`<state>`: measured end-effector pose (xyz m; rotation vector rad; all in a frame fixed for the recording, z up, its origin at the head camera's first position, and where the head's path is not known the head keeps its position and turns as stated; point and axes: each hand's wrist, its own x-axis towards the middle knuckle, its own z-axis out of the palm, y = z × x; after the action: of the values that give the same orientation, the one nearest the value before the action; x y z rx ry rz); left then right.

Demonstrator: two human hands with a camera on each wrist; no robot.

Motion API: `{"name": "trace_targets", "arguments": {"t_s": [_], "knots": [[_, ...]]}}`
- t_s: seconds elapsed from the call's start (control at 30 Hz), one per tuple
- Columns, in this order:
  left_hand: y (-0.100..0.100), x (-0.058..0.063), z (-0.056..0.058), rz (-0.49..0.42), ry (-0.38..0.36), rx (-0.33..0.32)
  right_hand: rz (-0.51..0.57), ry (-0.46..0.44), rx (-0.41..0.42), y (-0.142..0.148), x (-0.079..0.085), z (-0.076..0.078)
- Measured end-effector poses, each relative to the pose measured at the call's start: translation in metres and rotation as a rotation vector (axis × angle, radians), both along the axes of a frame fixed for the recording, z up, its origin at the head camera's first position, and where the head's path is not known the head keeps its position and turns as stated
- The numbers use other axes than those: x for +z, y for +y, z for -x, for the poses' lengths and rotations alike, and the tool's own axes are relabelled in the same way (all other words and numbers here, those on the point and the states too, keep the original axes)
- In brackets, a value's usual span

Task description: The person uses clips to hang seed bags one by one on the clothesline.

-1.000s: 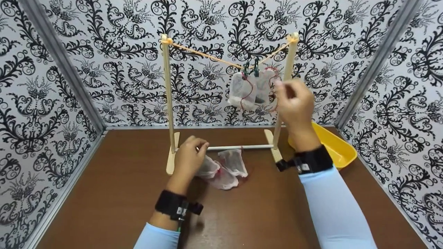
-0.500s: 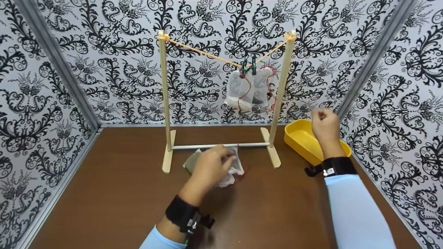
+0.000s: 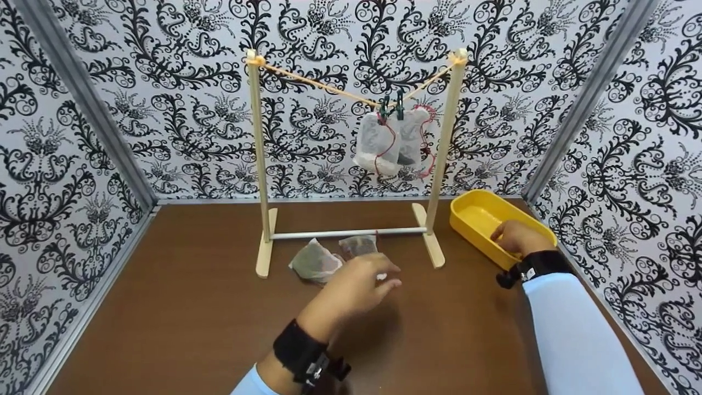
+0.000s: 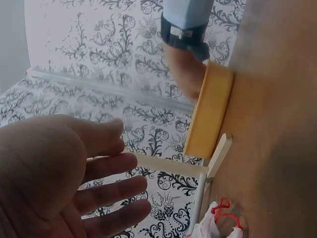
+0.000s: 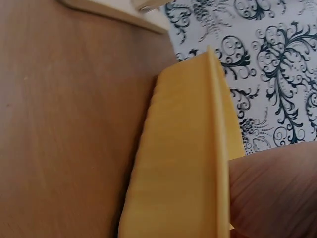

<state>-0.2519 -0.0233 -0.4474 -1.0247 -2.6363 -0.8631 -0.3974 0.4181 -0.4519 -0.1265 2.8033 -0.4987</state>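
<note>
Pouches [image 3: 315, 262] lie on the tabletop [image 3: 164, 307] in the head view, partly hidden by the person's left hand [image 3: 359, 282], while two hanging bags [image 3: 377, 144] dangle from dark clips [image 3: 400, 105] on an orange cord [image 3: 323, 85]. The right hand [image 3: 521, 238] reaches into a yellow tray [image 3: 476, 237]. The left wrist view shows the left fingers [image 4: 114, 191] extended and holding nothing, with red string [image 4: 227, 217] on white fabric [image 4: 205, 228] nearby. In the right wrist view, the tray's wall hides the right hand's fingers; their grip cannot be told.
</note>
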Motion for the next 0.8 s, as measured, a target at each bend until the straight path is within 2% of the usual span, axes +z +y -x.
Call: {"name": "trace_targets", "arguments": {"t_s": [0.23,0.37,0.5,0.6,0.67,0.8], "knots": [[0.003,-0.001,-0.001,0.067,0.024,-0.030,0.050,0.007,-0.018,0.001,-0.002,0.001],[0.001,-0.002,0.002,0.072,0.001,-0.038,0.087,0.077,-0.033,0.003,-0.007,0.005],[-0.008,0.000,0.010,0.060,-0.016,-0.041,0.134,0.196,-0.070,0.000,-0.005,0.008],[-0.020,0.006,0.016,0.039,-0.001,-0.018,0.234,0.289,-0.141,-0.010,0.006,0.007],[-0.029,0.012,0.019,0.014,0.005,0.012,0.337,0.319,-0.200,-0.022,0.017,0.003],[-0.047,0.023,0.022,-0.059,-0.008,0.076,0.633,0.282,-0.267,-0.056,0.033,-0.009]]}}
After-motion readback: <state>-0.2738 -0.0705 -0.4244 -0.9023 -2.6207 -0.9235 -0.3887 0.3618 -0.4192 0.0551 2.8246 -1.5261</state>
